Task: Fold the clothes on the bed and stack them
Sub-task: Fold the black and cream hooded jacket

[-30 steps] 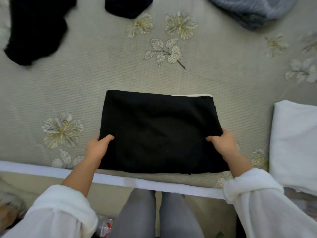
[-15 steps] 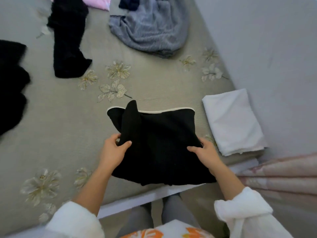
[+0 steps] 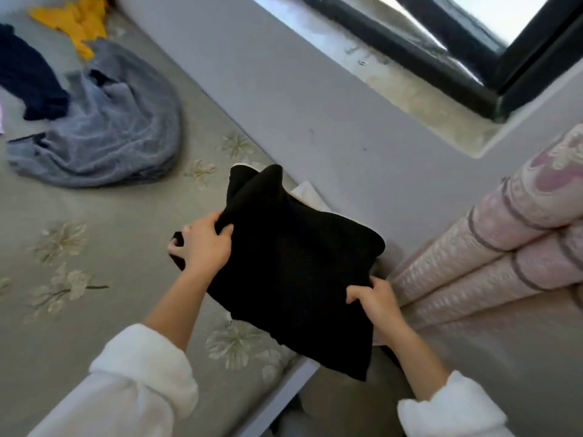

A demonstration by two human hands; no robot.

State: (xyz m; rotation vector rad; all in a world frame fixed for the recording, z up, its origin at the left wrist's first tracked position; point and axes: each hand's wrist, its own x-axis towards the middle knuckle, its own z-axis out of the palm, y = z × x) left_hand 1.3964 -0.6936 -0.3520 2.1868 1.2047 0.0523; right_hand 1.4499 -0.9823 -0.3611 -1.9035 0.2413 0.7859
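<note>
Left hand (image 3: 202, 244) and right hand (image 3: 375, 302): each gripped a side edge | bed (image 3: 126, 216): we stood at its corner | folded black garment (image 3: 293, 272): we held it lifted between them | white folded piece (image 3: 307, 193): directly beneath, peeking past the far edge

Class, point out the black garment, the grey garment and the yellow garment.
black garment (image 3: 293, 272), head view, middle of its cloth
grey garment (image 3: 126, 130), head view, crumpled middle
yellow garment (image 3: 75, 26), head view, centre
</note>
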